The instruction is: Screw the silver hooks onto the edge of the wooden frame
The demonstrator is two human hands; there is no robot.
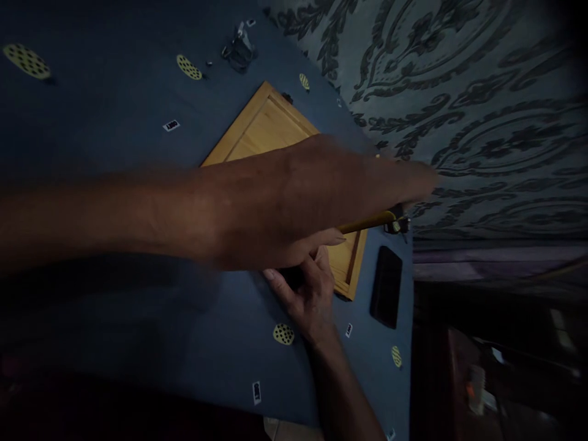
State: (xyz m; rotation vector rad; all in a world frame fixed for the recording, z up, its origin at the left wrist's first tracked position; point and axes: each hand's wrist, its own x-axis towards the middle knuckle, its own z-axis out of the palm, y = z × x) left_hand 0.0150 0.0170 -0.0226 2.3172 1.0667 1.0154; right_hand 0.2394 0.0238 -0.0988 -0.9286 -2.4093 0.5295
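Note:
My left hand [294, 202] reaches across from the left, back of the hand up, slightly blurred and close to the camera. From between its thumb and fingers sticks out a slim yellow, stick-like thing [367, 222]; its kind is hidden. Below it, my right hand [312, 291] comes up from the lower right with fingers curled. A dark patch shows between its thumb and fingers, and I cannot make out what is there. Both hands are over or beside a wooden tray [234, 138] with a raised rim, partly covered by the left hand.
A blue patterned cloth [114, 104] covers the table. A black phone-like slab [386, 286] lies right of the tray, with a small dark item [397, 225] above it. A clear and dark object [239, 50] stands beyond the tray. Patterned fabric [441, 110] borders the table's far side.

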